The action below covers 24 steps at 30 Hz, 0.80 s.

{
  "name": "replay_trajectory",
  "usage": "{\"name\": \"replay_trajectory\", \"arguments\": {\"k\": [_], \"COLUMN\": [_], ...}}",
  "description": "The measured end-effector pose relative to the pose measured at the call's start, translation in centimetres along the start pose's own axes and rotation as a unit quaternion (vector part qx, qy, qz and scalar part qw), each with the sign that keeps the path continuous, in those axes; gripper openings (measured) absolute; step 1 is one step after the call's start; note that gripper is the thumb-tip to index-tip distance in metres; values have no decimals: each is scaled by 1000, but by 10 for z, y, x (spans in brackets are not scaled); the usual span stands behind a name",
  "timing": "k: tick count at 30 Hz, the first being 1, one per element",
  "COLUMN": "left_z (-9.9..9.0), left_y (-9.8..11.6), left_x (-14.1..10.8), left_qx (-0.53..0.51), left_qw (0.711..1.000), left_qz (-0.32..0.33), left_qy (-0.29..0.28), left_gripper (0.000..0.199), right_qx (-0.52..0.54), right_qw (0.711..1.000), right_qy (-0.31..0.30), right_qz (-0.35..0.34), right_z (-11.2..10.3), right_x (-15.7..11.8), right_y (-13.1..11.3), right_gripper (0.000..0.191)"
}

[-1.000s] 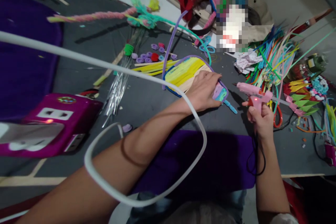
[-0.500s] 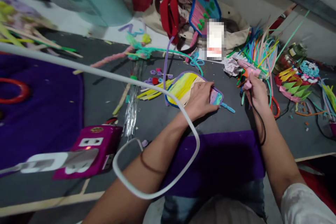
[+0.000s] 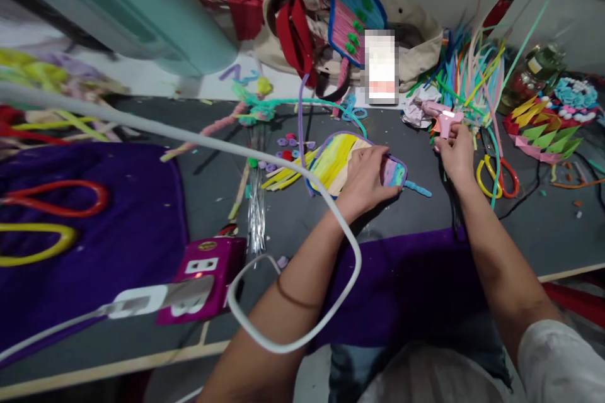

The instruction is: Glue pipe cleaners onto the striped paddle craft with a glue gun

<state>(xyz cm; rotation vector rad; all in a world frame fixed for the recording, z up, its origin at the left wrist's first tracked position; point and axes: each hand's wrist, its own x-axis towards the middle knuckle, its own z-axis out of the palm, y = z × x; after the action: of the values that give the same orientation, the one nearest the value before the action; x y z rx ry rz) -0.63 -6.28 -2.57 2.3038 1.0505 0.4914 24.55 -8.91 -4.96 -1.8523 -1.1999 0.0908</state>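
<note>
Glue gun (image 3: 444,123): shifted since the earlier frames from over the desk (image 3: 293,227) beside the panel (image 3: 333,160) to the near end of the stems (image 3: 477,75), nozzle to the left, by the crumpled paper (image 3: 416,110). Right hand (image 3: 456,154): thumb and fingers closed about the gun's grip. Left hand (image 3: 363,176): clamped across the panel, fingers at its far edge, thumb at its near edge.

Panel: one, on the desk between the forearms, banded yellow and cream, purple rim, blue stalk at the right.

Bag (image 3: 423,63): one, beige, against the wall; red strap (image 3: 293,31) looped out of its mouth; fan (image 3: 357,6), blue-edged, upright in front; deeper contents hidden.

Jar (image 3: 539,66): one, glass, right of the stems; something reddish low down, too dim to identify.

Power box (image 3: 222,258): one, magenta, white adapter (image 3: 142,302) plugged in.

Scissors (image 3: 517,179): red and yellow handles, near the right hand.
</note>
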Motion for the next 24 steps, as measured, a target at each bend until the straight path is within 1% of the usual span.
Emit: {"name": "replay_trajectory", "arguments": {"k": [2, 3, 4, 6, 7, 8, 11, 13, 15, 18, 24], "left_z": [-1, -2, -2, -3, -3, -3, -4, -4, -5, -6, -7], "left_y": [0, -1, -1, -2, -2, -2, -2, -1, -1, -1, 0], "left_x": [-1, -1, -1, -1, -1, -1, -2, -2, -2, -3, -3], "left_qx": [0, 0, 0, -1, -1, -2, -5, -5, -4, -1, -5], "left_qw": [1000, 1000, 1000, 1000, 1000, 1000, 1000, 1000, 1000, 1000, 1000], "left_qz": [3, 4, 5, 9, 11, 12, 11, 7, 5, 7, 3], "left_qy": [-4, -4, -5, -4, -5, -7, -14, -16, -17, -23, -27], "left_gripper": [75, 75, 75, 74, 72, 71, 70, 71, 70, 68, 67], "right_qx": [-73, -101, -130, -169, -161, -137, -68, -62, -72, -84, -91], "right_qw": [997, 995, 991, 983, 982, 982, 970, 958, 951, 942, 935], "right_qy": [21, 20, 14, -1, -18, -51, -177, -229, -254, -274, -285], "right_qz": [-7, -10, -26, -68, -94, -117, -155, -159, -162, -172, -189], "right_z": [-3, -6, -9, -16, -19, -20, -18, -14, -11, -9, -7], "right_x": [-4, -7, -11, -19, -23, -26, -35, -37, -38, -37, -38], "right_y": [-8, -14, -21, -37, -45, -52, -65, -68, -68, -66, -64], "right_gripper": [38, 39, 36, 23, 16, 12, 12, 12, 13, 14, 17]}}
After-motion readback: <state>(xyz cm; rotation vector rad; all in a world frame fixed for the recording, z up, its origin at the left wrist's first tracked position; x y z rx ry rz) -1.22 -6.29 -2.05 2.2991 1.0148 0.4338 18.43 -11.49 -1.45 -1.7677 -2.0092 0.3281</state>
